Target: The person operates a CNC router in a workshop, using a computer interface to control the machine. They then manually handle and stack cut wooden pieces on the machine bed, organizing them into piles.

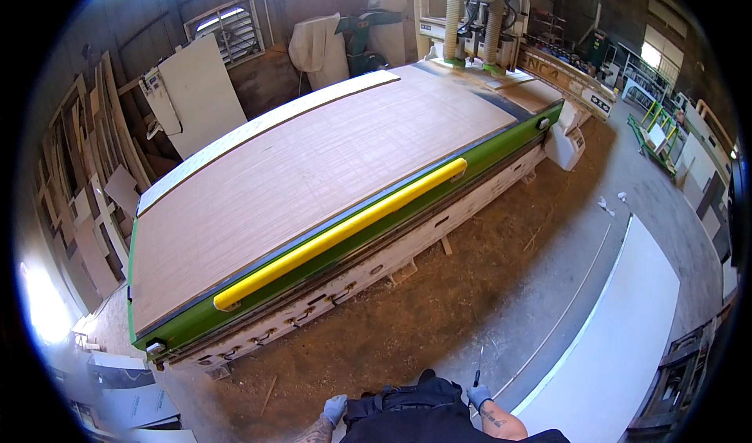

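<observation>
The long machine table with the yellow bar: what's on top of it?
On the machine table lie a wide tan board and, along the far side, a long pale strip. The surface beneath them is covered and cannot be seen.

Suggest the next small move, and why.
Probably step closer to the brown board on the green-sided machine: the right hand grips a slim tool but hangs low, as does the left hand, both well short of the board.
</observation>
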Demonstrator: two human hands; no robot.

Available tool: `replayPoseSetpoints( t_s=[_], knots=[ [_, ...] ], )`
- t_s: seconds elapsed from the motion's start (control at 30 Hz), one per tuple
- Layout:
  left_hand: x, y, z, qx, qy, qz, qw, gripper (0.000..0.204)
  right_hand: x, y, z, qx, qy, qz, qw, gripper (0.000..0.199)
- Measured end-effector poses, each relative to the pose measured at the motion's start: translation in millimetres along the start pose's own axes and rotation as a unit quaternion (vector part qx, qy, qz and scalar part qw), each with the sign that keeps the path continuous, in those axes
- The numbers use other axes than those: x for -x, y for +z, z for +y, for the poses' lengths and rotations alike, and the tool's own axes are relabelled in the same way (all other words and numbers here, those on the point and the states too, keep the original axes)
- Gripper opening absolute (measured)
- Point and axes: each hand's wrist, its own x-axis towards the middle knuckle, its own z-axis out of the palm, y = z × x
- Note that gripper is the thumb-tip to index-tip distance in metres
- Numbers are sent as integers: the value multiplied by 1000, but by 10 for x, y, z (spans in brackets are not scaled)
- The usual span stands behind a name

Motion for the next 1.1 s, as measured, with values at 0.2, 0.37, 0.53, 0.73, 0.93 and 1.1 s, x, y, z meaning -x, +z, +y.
replayPoseSetpoints(
  t_s=[0.2, 0.37, 0.53, 0.73, 0.93, 1.1],
  knots=[
    [-208, 37, 152, 51, 26, 39, 998, 31, -254, 155, 190, -65, 14, -25, 997, 39],
    [-309, 59, 238, 59, -17, 13, 998, 33, -188, 107, 248, -90, 17, -11, 996, 41],
    [-369, 71, -79, -125, 97, 28, 987, 37, -29, 1, 104, -63, 13, -11, 998, 42],
    [-314, 66, -40, -97, 71, 15, 993, 38, 86, -116, 63, -51, 13, -3, 999, 36],
    [-213, -9, 514, 118, -155, 36, 980, 35, 62, -149, 0, -53, 6, -18, 998, 38],
    [-169, -39, 673, 137, -84, 25, 987, 35, -182, -19, 154, -90, 10, -14, 996, 35]
  ],
)
